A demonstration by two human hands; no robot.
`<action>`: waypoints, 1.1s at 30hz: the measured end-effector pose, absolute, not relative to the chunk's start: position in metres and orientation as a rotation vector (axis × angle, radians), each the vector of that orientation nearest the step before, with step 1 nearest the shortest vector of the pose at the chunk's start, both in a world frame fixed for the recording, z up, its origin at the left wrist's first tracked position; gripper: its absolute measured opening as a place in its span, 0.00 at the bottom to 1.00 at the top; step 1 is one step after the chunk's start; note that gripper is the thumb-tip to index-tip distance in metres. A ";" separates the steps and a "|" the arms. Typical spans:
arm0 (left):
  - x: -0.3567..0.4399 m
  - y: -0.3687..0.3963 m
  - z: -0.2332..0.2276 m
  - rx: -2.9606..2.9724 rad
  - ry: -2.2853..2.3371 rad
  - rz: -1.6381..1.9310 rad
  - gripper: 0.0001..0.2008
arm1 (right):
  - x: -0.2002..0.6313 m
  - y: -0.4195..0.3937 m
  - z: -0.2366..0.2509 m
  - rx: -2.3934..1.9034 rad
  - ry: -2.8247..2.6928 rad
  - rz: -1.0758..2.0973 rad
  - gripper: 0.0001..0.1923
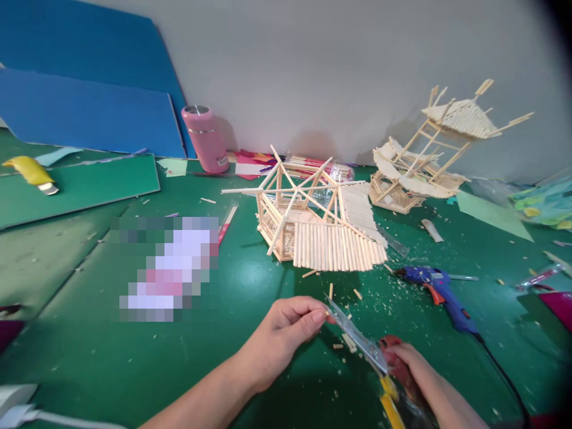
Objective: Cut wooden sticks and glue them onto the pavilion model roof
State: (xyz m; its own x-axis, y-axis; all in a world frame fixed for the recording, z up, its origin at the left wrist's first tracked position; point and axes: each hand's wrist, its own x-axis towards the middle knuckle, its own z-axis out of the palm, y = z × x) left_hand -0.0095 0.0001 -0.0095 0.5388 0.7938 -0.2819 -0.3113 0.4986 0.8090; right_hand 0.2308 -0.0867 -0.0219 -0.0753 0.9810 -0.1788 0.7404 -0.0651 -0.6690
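My left hand (297,325) is closed in a pinch, its fingertips right at the tip of the scissors (357,339). A short, thin wooden stick (331,291) shows just past those fingertips; the rest of it is hidden. The red handles of the scissors are in my right hand (411,363), which is wrapped round them, with the blades pointing up and left. Beyond both hands stands a model pavilion (304,208) built of wooden sticks, its roof frame partly covered with rows of sticks. Small cut stick pieces (348,342) lie under the blades.
A blue glue gun (440,292) with its cord lies at the right. Behind it, a second stick model (429,155) leans over. A pink flask (206,140) and blue boards (89,113) stand at the wall. A yellow-handled cutter (31,173) rests at the left; another yellow object (391,405) is below the scissors.
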 end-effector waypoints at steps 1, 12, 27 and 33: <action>-0.010 0.000 -0.009 0.786 0.722 0.747 0.11 | 0.229 -0.081 -0.019 -1.839 -1.817 0.929 0.17; -0.009 0.002 -0.002 0.849 0.691 0.772 0.09 | 0.215 -0.057 -0.018 -1.839 -1.692 1.056 0.11; -0.015 0.001 -0.010 0.872 0.625 0.701 0.10 | 0.208 -0.070 -0.017 -1.906 -1.729 1.085 0.21; -0.014 0.000 -0.007 0.829 0.594 0.698 0.09 | 0.207 -0.081 0.008 -1.946 -1.824 1.013 0.09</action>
